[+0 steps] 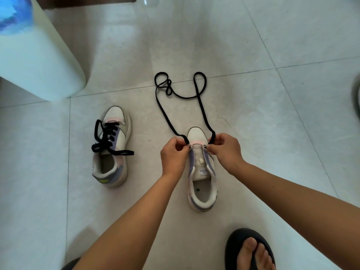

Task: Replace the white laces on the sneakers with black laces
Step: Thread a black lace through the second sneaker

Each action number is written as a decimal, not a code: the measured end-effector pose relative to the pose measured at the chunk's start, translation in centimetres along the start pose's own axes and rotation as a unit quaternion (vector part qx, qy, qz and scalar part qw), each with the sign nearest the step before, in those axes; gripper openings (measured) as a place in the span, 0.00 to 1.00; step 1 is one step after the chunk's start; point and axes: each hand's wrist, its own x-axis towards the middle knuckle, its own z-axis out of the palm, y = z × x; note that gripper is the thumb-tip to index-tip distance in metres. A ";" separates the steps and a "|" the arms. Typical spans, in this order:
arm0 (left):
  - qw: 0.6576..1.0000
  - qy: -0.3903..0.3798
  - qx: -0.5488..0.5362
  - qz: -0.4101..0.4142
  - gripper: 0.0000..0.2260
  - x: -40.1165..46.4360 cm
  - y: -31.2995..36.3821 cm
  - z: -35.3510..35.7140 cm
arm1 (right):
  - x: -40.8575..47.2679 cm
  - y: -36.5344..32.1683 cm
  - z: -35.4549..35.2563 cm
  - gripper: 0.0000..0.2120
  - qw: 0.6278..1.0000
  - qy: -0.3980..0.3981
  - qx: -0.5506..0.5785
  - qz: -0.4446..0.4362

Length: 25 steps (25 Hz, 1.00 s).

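A white and purple sneaker (pixel 202 188) stands on the tiled floor in front of me, toe pointing away, its tongue bare. A long black lace (pixel 161 108) runs from its front eyelets and loops over the floor beyond the toe. My left hand (pixel 174 154) pinches the lace's left strand beside the left front eyelet. My right hand (pixel 226 151) pinches the right strand beside the right front eyelet. A second sneaker (pixel 115 152) to the left is laced in black, its lace ends lying loose across it.
A pale cylindrical bin (pixel 39 55) stands at the far left on the floor. My foot in a black sandal (pixel 251 250) is at the bottom right. A dark object (pixel 356 98) shows at the right edge.
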 end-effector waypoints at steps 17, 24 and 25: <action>0.952 -0.032 0.300 0.054 0.15 -2.3 0.0 1.4 | -3.4 0.7 1.5 0.18 0.920 -0.038 -0.360 -0.150; 0.937 -0.053 0.343 0.036 0.16 -1.2 0.0 0.6 | -2.3 0.8 0.3 0.14 0.959 -0.034 -0.234 -0.158; 0.939 -0.063 0.337 0.041 0.16 -1.1 0.0 0.5 | -2.3 0.8 0.3 0.15 0.956 -0.035 -0.237 -0.170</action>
